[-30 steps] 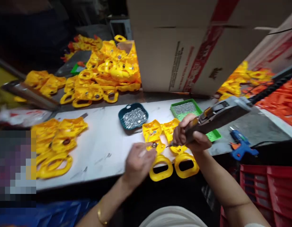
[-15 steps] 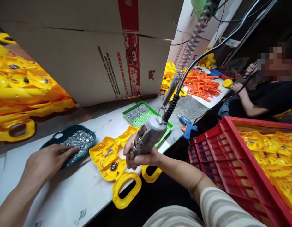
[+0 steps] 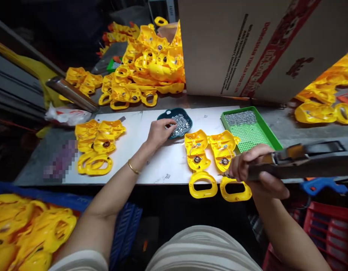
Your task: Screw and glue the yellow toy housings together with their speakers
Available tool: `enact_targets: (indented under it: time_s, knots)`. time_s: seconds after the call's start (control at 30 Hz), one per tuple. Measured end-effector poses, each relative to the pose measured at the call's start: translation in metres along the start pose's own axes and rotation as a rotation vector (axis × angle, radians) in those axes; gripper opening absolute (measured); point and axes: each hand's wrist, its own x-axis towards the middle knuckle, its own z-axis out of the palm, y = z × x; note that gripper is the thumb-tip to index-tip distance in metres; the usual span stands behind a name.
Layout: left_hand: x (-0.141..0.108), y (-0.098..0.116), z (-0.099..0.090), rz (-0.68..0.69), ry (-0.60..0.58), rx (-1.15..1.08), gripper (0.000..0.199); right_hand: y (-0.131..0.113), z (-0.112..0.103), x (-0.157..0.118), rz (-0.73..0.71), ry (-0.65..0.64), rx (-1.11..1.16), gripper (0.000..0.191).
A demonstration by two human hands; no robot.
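Observation:
My left hand [image 3: 159, 132] is over a dark teal bowl [image 3: 161, 113] of small silvery screws [image 3: 181, 125], thumb and fingers drawn together at the heap. Whatever is between the fingertips is too small to make out. My right hand [image 3: 254, 163] is wrapped around a grey electric screwdriver [image 3: 303, 160], its bit pointing left over the yellow parts. Below and beside that tip lie two open yellow plastic shells, a left one [image 3: 196, 148] and a right one [image 3: 220, 145], each with a round speaker, wires and a loop handle overhanging the table's front edge.
A green perforated tray [image 3: 264, 131] holds more screws behind my right hand. More yellow shells [image 3: 100, 137] lie at the table's left. A cardboard box [image 3: 213, 49] stands at the back. Below are a red crate [image 3: 329, 226], a blue crate [image 3: 125, 229] and a blue glue gun [image 3: 323, 184].
The view has swung left. My left hand's fingers, stretched over the screws before, are now drawn together. The screwdriver has tipped from steep to nearly level in my right hand.

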Motion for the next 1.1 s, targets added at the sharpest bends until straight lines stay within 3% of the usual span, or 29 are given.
enact_targets:
  time_s: [0.1,0.2,0.33,0.53,0.83,0.97,1.1]
  knots:
    - [-0.049,0.031,0.004,0.074,0.008,-0.299,0.015,-0.001,0.006,0.006,-0.037,0.045,0.004,0.021]
    - [-0.097,0.06,0.017,0.103,-0.018,-0.437,0.014,-0.001,0.018,0.016,-0.078,0.092,0.013,0.016]
    - [-0.13,0.079,0.034,0.103,-0.01,-0.497,0.02,0.001,0.033,0.025,-0.09,0.124,-0.003,0.017]
    - [-0.138,0.078,0.04,0.116,-0.022,-0.524,0.032,0.007,0.042,0.023,-0.045,0.07,0.026,0.017]
    - [-0.138,0.078,0.038,0.197,-0.016,-0.47,0.041,0.013,0.045,0.02,0.015,0.127,0.037,0.018]
    - [-0.138,0.078,0.038,0.228,-0.029,-0.408,0.041,0.015,0.048,0.02,0.012,0.164,0.05,0.017]
    - [-0.135,0.079,0.037,0.299,-0.002,-0.359,0.039,0.019,0.048,0.02,0.009,0.115,0.065,0.016]
